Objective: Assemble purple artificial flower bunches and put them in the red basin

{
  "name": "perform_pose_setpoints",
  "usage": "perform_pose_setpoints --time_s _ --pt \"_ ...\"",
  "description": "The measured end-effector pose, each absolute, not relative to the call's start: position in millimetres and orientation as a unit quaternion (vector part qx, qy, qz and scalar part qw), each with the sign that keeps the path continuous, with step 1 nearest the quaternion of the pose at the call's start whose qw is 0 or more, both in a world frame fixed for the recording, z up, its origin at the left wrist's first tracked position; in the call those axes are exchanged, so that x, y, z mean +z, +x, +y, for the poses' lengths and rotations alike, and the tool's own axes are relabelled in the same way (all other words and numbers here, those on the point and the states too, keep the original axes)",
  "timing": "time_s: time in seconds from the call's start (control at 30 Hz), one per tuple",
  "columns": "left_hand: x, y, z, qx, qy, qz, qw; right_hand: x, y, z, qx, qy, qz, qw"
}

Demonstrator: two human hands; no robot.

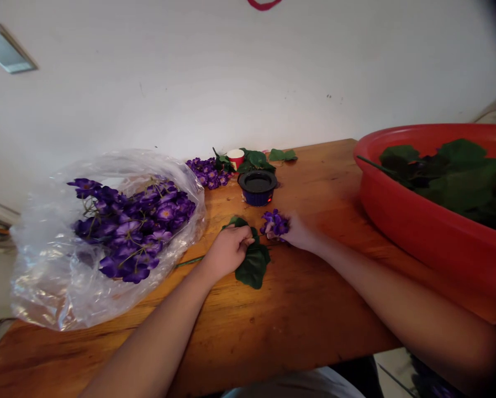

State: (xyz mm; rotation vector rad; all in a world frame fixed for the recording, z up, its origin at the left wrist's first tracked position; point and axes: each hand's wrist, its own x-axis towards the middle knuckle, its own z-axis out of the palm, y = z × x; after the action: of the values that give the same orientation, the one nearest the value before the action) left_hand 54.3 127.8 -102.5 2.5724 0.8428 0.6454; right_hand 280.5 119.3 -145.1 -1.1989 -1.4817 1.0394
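My left hand (230, 250) is closed on a green leaf stem (190, 261), with dark green leaves (253, 266) spread on the table under and beside its fingers. Just to the right, my right hand (295, 232) grips a small bunch of purple flowers (275, 223); its fingers are partly hidden by the petals. Behind both hands stands a small dark blue pot (257, 189) with a black rim and a glowing red light at its front.
A clear plastic bag (78, 287) at the left holds many purple flowers (136, 232). Near the wall lie more purple flowers (210, 172), leaves (256, 160) and a red-and-white cup (235, 159). A large red basin (422, 226) with leaves stands at the right of the wooden table (248, 337).
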Motion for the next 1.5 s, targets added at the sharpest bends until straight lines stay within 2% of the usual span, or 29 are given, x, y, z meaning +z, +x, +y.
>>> perform_pose_setpoints --time_s 0.2,0.37,0.43,0.53,0.6,0.7,0.83,1.03,1.27,1.5 --pt "-100.5 54.0 126.2 0.224 0.909 0.3 0.184 -136.7 277.7 114.5 0.407 -0.475 -0.646 0.438" --pt "-88.3 50.6 119.1 0.238 0.901 0.305 0.195 -123.0 278.2 114.1 0.392 -0.476 -0.637 0.462" --pt "-81.5 49.8 113.7 0.261 0.901 0.307 0.161 -118.3 282.9 115.3 0.382 -0.484 -0.634 0.467" --pt "-72.7 49.7 104.1 0.277 0.907 0.314 0.057 -113.1 293.2 116.7 0.383 -0.503 -0.628 0.454" --pt "-69.0 50.5 98.6 0.253 0.921 0.297 0.001 -110.7 298.5 116.6 0.383 -0.516 -0.617 0.455" --pt "-67.7 52.9 94.0 0.2 0.945 0.258 -0.026 -108.9 299.8 114.7 0.381 -0.532 -0.593 0.47" --pt "-71.1 56.7 92.6 0.135 0.957 0.258 -0.023 -108.2 292.4 111.2 0.447 -0.518 -0.548 0.481" --pt "-70.8 56.1 93.0 0.114 0.95 0.289 -0.023 -103.7 283.5 109.1 0.531 -0.501 -0.472 0.494" --pt "-70.0 48.2 103.1 0.155 0.949 0.274 0.033 -97.9 283.6 109.7 0.559 -0.489 -0.41 0.529" --pt "-89.7 49.9 112.2 0.292 0.885 0.301 0.2 -94.1 292.5 110.5 0.509 -0.523 -0.396 0.557"
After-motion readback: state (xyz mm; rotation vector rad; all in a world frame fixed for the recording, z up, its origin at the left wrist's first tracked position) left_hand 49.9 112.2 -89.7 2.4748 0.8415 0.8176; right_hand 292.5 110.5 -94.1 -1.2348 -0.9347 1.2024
